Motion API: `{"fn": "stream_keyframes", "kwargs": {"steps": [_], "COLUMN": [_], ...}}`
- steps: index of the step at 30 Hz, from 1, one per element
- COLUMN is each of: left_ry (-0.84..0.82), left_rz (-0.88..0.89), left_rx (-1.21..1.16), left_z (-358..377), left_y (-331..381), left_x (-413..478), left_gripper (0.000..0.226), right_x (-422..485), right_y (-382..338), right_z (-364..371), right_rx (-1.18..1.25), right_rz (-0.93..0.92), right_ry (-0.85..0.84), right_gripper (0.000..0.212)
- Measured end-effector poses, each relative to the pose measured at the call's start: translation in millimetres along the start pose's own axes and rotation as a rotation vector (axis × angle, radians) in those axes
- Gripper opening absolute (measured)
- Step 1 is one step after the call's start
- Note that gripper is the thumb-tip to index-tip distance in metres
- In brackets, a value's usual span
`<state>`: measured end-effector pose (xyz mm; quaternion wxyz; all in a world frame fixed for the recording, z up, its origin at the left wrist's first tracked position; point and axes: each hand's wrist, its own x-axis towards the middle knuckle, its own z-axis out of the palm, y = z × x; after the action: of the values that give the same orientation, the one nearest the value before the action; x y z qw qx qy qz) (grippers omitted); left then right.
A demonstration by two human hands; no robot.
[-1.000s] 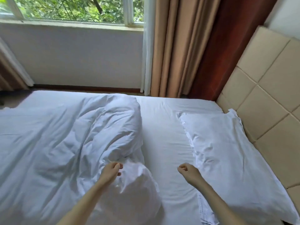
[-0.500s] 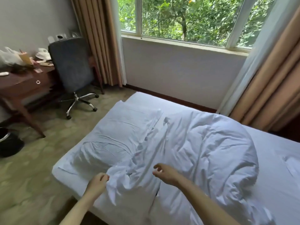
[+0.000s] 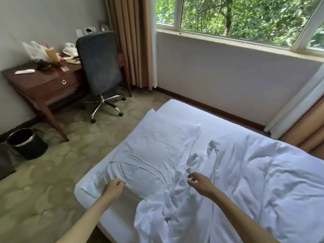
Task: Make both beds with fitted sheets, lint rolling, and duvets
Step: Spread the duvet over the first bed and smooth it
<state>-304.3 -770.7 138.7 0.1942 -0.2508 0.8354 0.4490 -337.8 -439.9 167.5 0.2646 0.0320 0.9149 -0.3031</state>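
A white duvet (image 3: 245, 181) lies crumpled over the bed (image 3: 177, 109), which has a white fitted sheet. One flat part of the duvet (image 3: 157, 146) spreads toward the foot corner, and a bunched fold (image 3: 163, 213) hangs over the near side. My left hand (image 3: 114, 189) has its fingers curled and pinches the duvet fabric near the foot end. My right hand (image 3: 199, 184) hovers just above the rumpled middle with loosely spread fingers, holding nothing.
A grey swivel chair (image 3: 100, 67) stands at a dark wooden desk (image 3: 43, 83) with clutter, to the left past the bed's foot. A black bin (image 3: 24, 142) sits on the patterned carpet (image 3: 52, 181). Window (image 3: 236, 16) wall and curtains (image 3: 129, 41) lie beyond the bed.
My view has swung left from the pillow and headboard to the foot end. Both hands moved along the duvet, and the right hand's fingers have spread apart.
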Motion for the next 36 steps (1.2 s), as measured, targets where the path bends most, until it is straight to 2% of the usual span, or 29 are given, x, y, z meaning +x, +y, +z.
{"fn": "stream_keyframes", "kwargs": {"steps": [10, 14, 19, 21, 25, 29, 31, 34, 36], "left_ry": [-0.014, -0.029, -0.113, -0.128, -0.280, -0.374, -0.421, -0.489, -0.503], "left_rz": [-0.131, -0.151, -0.191, -0.203, -0.269, -0.385, -0.411, -0.239, -0.040], "left_rx": [0.107, 0.169, 0.189, 0.168, 0.044, -0.114, -0.178, -0.184, -0.017], "left_z": [-62, -81, -93, -89, -70, -48, -45, -31, -21], "left_y": [-20, -38, -43, -51, -60, -77, -47, 10, 50], "left_x": [138, 216, 304, 336, 383, 420, 407, 373, 339], "left_gripper": [0.022, 0.033, 0.026, 0.035, 0.050, 0.088, 0.103, 0.084, 0.078], "right_x": [95, 139, 203, 220, 229, 219, 217, 224, 237], "right_y": [-68, -98, -137, -145, -139, -128, -128, -147, -173], "right_z": [34, 67, 111, 129, 160, 167, 158, 136, 114], "right_rx": [0.001, -0.006, 0.066, 0.103, 0.187, 0.244, 0.278, 0.411, 0.496], "right_rz": [0.060, 0.160, 0.227, 0.240, 0.323, 0.407, 0.426, 0.423, 0.376], "right_ry": [-0.082, -0.087, -0.108, -0.108, -0.079, -0.044, -0.008, 0.113, 0.259], "right_gripper": [0.034, 0.034, 0.034, 0.033, 0.023, 0.015, 0.014, 0.014, 0.023]}}
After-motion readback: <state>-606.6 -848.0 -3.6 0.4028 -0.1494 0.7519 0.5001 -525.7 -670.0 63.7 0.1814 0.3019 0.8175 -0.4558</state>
